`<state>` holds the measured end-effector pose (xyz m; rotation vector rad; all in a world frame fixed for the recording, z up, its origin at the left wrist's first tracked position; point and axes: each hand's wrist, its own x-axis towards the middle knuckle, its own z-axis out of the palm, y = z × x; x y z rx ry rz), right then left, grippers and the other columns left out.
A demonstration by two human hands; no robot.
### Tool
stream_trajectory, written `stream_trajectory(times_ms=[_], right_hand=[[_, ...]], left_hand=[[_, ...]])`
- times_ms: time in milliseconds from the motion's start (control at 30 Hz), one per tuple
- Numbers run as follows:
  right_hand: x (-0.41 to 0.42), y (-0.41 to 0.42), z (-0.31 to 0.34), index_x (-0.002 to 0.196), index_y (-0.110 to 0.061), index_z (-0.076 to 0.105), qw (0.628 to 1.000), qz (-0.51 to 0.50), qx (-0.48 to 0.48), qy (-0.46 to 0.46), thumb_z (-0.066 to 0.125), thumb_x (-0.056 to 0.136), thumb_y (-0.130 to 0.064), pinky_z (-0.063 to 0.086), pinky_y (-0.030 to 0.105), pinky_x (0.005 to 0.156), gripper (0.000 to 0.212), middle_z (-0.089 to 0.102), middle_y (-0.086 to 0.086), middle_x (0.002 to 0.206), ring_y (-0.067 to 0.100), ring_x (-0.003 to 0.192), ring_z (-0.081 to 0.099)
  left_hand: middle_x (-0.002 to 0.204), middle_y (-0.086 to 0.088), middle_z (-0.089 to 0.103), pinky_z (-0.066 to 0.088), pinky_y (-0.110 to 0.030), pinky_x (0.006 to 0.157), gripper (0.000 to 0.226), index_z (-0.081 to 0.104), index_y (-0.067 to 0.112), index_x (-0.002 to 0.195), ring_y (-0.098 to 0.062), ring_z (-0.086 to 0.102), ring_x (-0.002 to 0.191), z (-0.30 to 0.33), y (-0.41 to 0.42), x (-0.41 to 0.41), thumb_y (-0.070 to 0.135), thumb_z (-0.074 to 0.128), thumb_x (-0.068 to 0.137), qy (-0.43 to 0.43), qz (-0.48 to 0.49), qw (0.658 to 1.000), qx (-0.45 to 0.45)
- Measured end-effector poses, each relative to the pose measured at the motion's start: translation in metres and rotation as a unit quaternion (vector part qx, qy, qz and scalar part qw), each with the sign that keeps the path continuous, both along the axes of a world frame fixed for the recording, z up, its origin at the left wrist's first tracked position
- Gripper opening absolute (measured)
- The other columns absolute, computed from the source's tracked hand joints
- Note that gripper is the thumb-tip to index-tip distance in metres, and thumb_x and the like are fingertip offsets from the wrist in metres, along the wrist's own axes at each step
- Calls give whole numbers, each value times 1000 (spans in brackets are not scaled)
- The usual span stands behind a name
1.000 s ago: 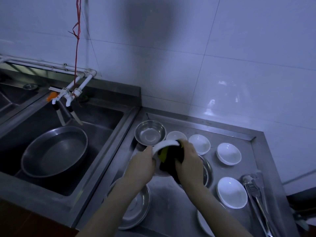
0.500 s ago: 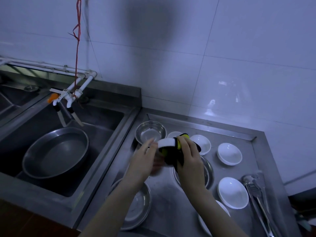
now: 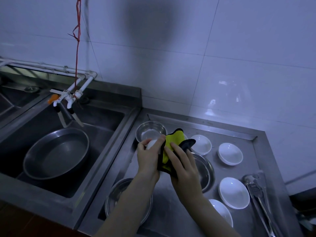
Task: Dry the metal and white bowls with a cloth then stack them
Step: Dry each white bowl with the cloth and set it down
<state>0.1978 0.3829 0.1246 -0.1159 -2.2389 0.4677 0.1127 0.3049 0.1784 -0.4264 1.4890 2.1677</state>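
Note:
My left hand [image 3: 149, 157] grips a small white bowl [image 3: 151, 144], mostly hidden behind its fingers. My right hand [image 3: 182, 162] presses a yellow cloth with black edging [image 3: 171, 146] against that bowl. Both hands hover above the steel counter [image 3: 171, 218]. A small metal bowl [image 3: 150, 131] stands just behind them. Several white bowls lie to the right, among them one [image 3: 201, 144], another [image 3: 230, 153] and a larger one [image 3: 234, 192]. A metal bowl [image 3: 204, 170] sits under my right hand and a second metal bowl [image 3: 119, 194] under my left forearm.
A deep sink [image 3: 106, 120] on the left holds a large metal basin [image 3: 56, 153] below white taps [image 3: 68, 98]. Metal tongs [image 3: 258, 195] lie along the counter's right edge. A tiled wall [image 3: 222, 65] rises behind.
The bowl has turned in my left hand so less of it shows. The cloth has unfolded, its yellow side facing up, and my right hand's fingers now lie flatter over it.

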Motion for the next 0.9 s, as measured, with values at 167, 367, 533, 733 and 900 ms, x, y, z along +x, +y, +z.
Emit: stream_trajectory(times_ms=[167, 367, 533, 733, 900], right_hand=[[5, 2, 4, 133, -13, 52, 1000, 10, -10, -1, 54, 77, 9, 36, 41, 109, 60, 50, 6, 140, 29, 122, 49], [15, 6, 9, 131, -8, 56, 998, 42, -25, -32, 63, 69, 16, 32, 39, 112, 67, 49, 4, 143, 25, 126, 50], [21, 10, 14, 130, -6, 57, 997, 73, -18, -33, 76, 72, 6, 35, 39, 110, 63, 48, 5, 144, 21, 128, 50], [17, 13, 19, 139, -9, 49, 994, 78, -12, -81, 70, 78, -8, 35, 43, 110, 64, 39, 0, 151, 17, 136, 40], [7, 26, 26, 145, -17, 42, 986, 70, -52, -139, 54, 79, -21, 38, 42, 109, 67, 35, -8, 153, 21, 135, 38]], left_hand=[[110, -15, 66, 54, -30, 55, 53, 53, 12, 121, -25, 68, 83, -1, 1, -4, 16, 82, 76, -38, -7, 999, 24], [114, -25, 64, 56, -34, 62, 80, 51, -1, 134, -32, 66, 87, -7, -3, -10, 19, 85, 65, -46, -37, 996, 61], [97, -11, 67, 54, -35, 63, 19, 64, 17, 101, -24, 64, 78, -9, -5, -13, 11, 69, 83, -35, -53, 994, 84], [103, -16, 67, 56, -34, 61, 31, 62, 26, 99, -26, 66, 74, -5, -1, -17, -3, 57, 87, -26, -36, 990, 135], [116, -15, 58, 55, -32, 51, 36, 53, 22, 113, -30, 62, 86, 0, -5, -23, -5, 55, 88, 13, -43, 991, 123]])
